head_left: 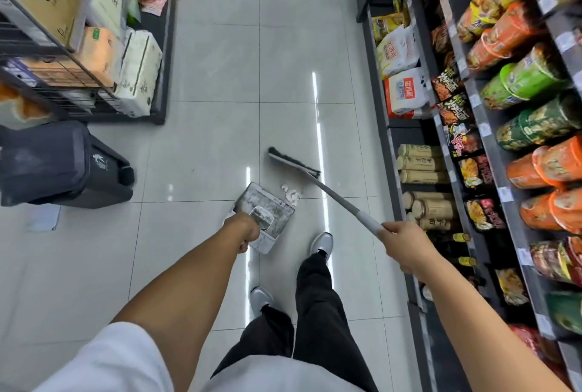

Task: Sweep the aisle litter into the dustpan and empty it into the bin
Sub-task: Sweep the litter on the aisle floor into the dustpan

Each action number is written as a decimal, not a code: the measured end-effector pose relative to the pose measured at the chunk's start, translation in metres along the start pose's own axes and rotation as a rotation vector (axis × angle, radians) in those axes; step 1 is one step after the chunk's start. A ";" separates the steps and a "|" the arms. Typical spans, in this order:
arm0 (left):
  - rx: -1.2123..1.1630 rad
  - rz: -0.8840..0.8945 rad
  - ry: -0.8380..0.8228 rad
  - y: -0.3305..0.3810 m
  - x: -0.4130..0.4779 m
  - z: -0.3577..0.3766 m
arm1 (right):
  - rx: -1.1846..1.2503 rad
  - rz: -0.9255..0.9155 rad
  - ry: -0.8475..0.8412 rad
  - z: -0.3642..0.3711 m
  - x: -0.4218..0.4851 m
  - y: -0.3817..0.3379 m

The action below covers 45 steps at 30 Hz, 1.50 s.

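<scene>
A grey, dusty dustpan [277, 209] rests on the tiled aisle floor, its mouth facing away from me. My left hand [247, 231] grips its handle. Crumpled white paper litter [291, 193] lies at the pan's far right lip. Just beyond it the broom head [293, 161] with black bristles sits on the floor. A grey broom pole [340, 199] runs back to my right hand [404, 243], which is closed around its upper end. A dark bin [63, 164] stands at the left, next to a shelf end.
Snack shelves [504, 139] line the right side of the aisle. A wire rack with boxed goods [94, 54] stands at the left. My feet in white shoes [321, 243] are right behind the dustpan. A flat paper scrap [44, 218] lies on the floor near the bin.
</scene>
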<state>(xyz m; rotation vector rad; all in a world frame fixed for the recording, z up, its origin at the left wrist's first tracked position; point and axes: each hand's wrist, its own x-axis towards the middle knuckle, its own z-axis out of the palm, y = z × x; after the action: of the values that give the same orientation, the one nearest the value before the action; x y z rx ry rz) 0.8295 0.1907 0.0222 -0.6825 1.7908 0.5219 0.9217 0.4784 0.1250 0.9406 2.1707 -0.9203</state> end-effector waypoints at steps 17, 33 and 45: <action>0.091 -0.118 -0.023 -0.009 0.011 0.010 | -0.374 -0.035 -0.024 -0.029 0.016 -0.001; 0.424 0.073 0.147 0.061 0.049 -0.026 | 0.106 0.458 -0.244 0.012 0.065 -0.028; 0.618 0.210 0.095 0.053 0.101 -0.080 | 0.172 0.422 -0.103 0.182 0.008 -0.056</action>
<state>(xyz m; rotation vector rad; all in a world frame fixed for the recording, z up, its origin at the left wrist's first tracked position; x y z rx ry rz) 0.7132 0.1584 -0.0480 -0.0922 1.9834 0.0522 0.9162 0.3119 0.0328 1.3392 1.7310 -0.9281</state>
